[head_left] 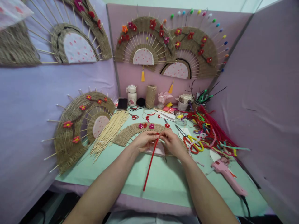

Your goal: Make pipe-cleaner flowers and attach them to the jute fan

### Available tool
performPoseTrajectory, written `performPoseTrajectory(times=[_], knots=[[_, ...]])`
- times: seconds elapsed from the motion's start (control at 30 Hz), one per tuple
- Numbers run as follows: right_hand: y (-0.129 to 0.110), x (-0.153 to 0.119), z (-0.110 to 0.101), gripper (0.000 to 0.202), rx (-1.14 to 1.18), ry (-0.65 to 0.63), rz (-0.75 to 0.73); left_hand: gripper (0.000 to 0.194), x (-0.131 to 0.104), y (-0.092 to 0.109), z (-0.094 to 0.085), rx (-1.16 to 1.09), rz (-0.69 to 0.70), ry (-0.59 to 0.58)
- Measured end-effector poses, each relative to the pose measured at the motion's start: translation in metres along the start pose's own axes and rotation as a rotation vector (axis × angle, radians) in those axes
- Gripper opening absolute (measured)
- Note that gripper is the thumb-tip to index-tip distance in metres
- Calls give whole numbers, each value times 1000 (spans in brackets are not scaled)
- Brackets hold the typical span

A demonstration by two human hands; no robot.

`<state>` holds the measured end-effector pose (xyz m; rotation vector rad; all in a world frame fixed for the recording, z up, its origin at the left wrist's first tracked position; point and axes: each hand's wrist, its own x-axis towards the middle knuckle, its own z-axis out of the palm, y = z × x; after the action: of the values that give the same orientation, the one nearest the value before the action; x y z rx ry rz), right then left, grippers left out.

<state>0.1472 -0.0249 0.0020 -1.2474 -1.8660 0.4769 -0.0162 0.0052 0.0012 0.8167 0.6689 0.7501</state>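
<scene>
Both hands meet over the middle of the table, pinching the upper end of a red pipe cleaner [150,165]. Its long straight tail hangs down toward me, and its top is bent into a small loop. My left hand [146,140] grips it from the left with thumb and fingertips. From the other side, my right hand [172,142] pinches the same looped end. Beneath them lies a twine-woven fan [126,134], partly hidden by my hands. Small red and magenta flowers [151,126] sit along its upper band.
Left of the fan lies a pile of thin wooden sticks [109,132]. Yellow-handled scissors [196,143], tangled pipe cleaners [210,127] and a pink glue gun [230,177] are on the right. A twine spool [150,97] and white jar [132,95] stand behind; a finished fan [70,124] leans left.
</scene>
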Motion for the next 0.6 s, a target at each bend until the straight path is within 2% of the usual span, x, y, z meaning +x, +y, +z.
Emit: performPoseTrajectory(times=[0.17, 0.4, 0.5, 0.6], knots=[[3, -1, 5, 13, 52, 40, 72, 19, -2, 1, 3, 25, -17, 25], [10, 0, 3, 21, 174, 164, 165, 11, -1, 1, 13, -52, 112, 141], [11, 0, 1, 25, 281, 121, 234, 15, -1, 2, 15, -69, 116, 175], [11, 1, 0, 28, 367, 67, 282, 17, 0, 1, 13, -38, 122, 150]])
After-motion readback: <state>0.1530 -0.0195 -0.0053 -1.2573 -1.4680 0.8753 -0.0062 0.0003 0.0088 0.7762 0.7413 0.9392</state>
